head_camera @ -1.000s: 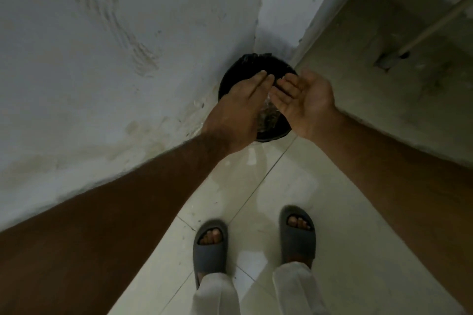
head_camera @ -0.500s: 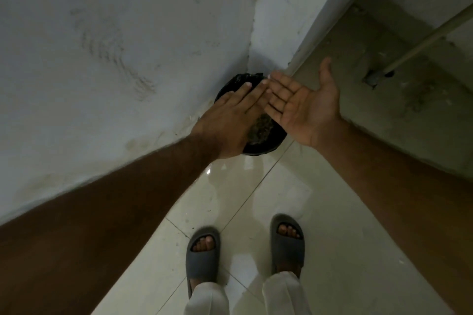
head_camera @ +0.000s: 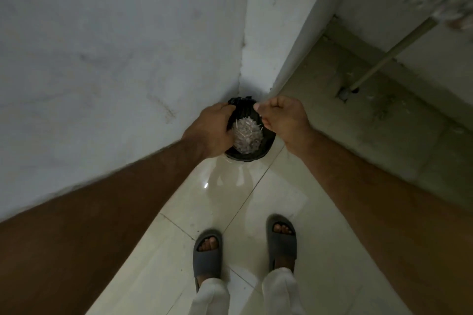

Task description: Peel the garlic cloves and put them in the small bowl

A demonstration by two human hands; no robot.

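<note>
Head view, looking down into a room corner. The left hand (head_camera: 210,126) hangs over the left rim of a black-lined bin (head_camera: 266,147), back of the hand upward and fingers curled downward; whether it grips the liner edge or merely hovers cannot be told. The right hand (head_camera: 282,117) hangs over the bin's right rim, fingers curled loosely inward; nothing is visibly held, though the palm side is hidden. Between the two hands, and directly beneath them, a pale heap of papery scraps (head_camera: 247,134) lies in the bin, presumably garlic skins. The bin stands on the tiled floor (head_camera: 230,202) in the angle of two white walls (head_camera: 115,46), ahead of the person's feet in grey slippers (head_camera: 207,253). Both hands are about equally near the bin opening, the left lying slightly farther over it. No garlic cloves and no small bowl appear in this view; their location cannot be given. As a judgement, the peeling waste is being discarded, so the task's remaining objects lie outside this corner, and the coming move would turn the hands away from the bin.
</note>
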